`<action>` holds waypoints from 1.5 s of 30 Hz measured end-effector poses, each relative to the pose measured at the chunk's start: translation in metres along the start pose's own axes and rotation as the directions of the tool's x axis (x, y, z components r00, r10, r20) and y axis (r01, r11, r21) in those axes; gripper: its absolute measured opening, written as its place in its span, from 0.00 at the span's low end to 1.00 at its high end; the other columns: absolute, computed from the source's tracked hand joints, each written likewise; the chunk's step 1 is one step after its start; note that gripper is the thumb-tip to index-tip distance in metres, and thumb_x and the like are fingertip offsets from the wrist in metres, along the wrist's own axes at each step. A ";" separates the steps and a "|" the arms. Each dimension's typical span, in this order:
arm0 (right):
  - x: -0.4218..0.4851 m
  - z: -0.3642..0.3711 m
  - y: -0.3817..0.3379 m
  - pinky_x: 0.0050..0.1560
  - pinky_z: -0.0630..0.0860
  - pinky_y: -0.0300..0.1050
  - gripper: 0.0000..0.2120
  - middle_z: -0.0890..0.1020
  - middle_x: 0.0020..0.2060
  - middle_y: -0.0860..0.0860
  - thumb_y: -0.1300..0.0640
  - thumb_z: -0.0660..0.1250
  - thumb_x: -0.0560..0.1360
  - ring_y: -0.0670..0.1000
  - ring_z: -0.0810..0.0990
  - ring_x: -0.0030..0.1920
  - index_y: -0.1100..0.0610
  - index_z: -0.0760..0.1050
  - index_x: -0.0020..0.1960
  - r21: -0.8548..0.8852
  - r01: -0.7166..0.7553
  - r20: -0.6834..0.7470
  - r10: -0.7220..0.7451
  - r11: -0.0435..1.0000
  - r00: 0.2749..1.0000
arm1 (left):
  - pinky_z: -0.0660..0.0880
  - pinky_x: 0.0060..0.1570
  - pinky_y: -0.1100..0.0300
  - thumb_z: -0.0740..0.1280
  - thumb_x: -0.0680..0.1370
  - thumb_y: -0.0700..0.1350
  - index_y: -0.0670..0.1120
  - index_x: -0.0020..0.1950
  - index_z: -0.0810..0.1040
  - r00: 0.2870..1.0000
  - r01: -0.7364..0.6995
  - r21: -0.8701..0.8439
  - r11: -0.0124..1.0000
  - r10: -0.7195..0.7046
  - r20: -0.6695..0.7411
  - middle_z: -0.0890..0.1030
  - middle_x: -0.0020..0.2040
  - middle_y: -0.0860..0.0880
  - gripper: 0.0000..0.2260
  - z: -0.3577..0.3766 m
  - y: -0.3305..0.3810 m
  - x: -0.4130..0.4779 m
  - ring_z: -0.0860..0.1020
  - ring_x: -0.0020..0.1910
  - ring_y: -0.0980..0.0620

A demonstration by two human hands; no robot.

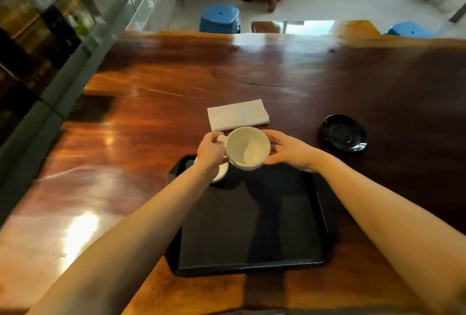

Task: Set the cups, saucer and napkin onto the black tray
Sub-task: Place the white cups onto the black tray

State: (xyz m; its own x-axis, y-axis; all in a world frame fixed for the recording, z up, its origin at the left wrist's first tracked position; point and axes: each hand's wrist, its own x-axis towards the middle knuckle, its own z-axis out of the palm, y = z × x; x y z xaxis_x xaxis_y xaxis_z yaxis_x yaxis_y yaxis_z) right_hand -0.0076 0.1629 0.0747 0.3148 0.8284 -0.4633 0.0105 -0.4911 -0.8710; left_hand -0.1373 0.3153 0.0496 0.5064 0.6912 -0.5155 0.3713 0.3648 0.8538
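Cup [248,147] clamped between left grip [210,150] (at handle) and right grip [287,149], over tray's [252,226] upper-left corner, centre frame.

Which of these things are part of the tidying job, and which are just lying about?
Part of the job: white cup held by both hands, white dish on the black tray, napkin, black saucer.

Just around: blue stools, wooden table.

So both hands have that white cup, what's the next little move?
Probably lower the white cup onto the black tray. Left hand and right hand hold it above the tray's far edge, and the space beneath looks bare.
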 end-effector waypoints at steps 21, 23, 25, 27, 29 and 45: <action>-0.015 -0.050 0.119 0.77 0.52 0.55 0.29 0.62 0.75 0.53 0.74 0.53 0.77 0.53 0.57 0.76 0.59 0.58 0.75 0.469 -0.133 -0.204 0.254 0.873 0.946 | 0.79 0.52 0.50 0.61 0.77 0.33 0.44 0.54 0.67 0.895 0.312 -0.279 0.908 -0.379 -0.234 0.72 0.54 0.43 0.10 0.137 -0.099 -0.024 0.74 0.53 0.45; -0.011 -0.050 0.122 0.77 0.53 0.57 0.28 0.64 0.74 0.55 0.74 0.52 0.75 0.55 0.58 0.75 0.60 0.60 0.74 0.503 -0.130 -0.211 0.268 0.854 0.940 | 0.78 0.52 0.50 0.61 0.76 0.33 0.45 0.52 0.66 0.896 0.305 -0.285 0.909 -0.375 -0.238 0.72 0.52 0.44 0.10 0.139 -0.103 -0.024 0.74 0.52 0.46; -0.008 -0.049 0.123 0.76 0.56 0.57 0.28 0.66 0.73 0.56 0.76 0.51 0.74 0.56 0.61 0.74 0.62 0.62 0.73 0.538 -0.127 -0.233 0.291 0.833 0.928 | 0.78 0.54 0.50 0.61 0.76 0.33 0.45 0.52 0.66 0.895 0.298 -0.284 0.911 -0.370 -0.249 0.71 0.52 0.44 0.10 0.140 -0.107 -0.024 0.74 0.51 0.46; -0.006 -0.047 0.122 0.75 0.58 0.56 0.28 0.68 0.71 0.57 0.76 0.50 0.74 0.56 0.64 0.73 0.63 0.64 0.72 0.549 -0.116 -0.261 0.302 0.828 0.917 | 0.78 0.56 0.50 0.62 0.76 0.33 0.45 0.52 0.66 0.894 0.295 -0.272 0.916 -0.365 -0.260 0.71 0.52 0.45 0.09 0.140 -0.109 -0.022 0.74 0.52 0.47; -0.005 -0.044 0.120 0.74 0.62 0.57 0.27 0.70 0.69 0.58 0.76 0.50 0.74 0.57 0.66 0.71 0.62 0.66 0.70 0.533 -0.133 -0.279 0.322 0.836 0.905 | 0.78 0.58 0.47 0.62 0.76 0.34 0.45 0.53 0.66 0.894 0.299 -0.248 0.922 -0.361 -0.264 0.72 0.53 0.45 0.10 0.140 -0.111 -0.020 0.75 0.55 0.45; -0.013 -0.051 0.109 0.55 0.76 0.48 0.22 0.73 0.66 0.57 0.70 0.55 0.79 0.56 0.72 0.66 0.56 0.68 0.70 0.351 -0.324 -0.237 0.419 0.878 0.877 | 0.71 0.45 0.55 0.64 0.75 0.36 0.42 0.60 0.69 0.984 0.178 0.486 0.856 -0.153 -0.091 0.75 0.53 0.43 0.15 0.124 -0.090 -0.026 0.74 0.50 0.47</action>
State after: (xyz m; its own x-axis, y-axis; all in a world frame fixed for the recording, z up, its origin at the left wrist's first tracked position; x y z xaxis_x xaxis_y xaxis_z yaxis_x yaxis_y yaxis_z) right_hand 0.0377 0.0850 -0.0064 0.5057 0.4567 -0.7319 -0.4260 -0.6056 -0.6722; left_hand -0.0875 0.1875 -0.0228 0.3706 0.6811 -0.6315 0.7859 0.1324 0.6040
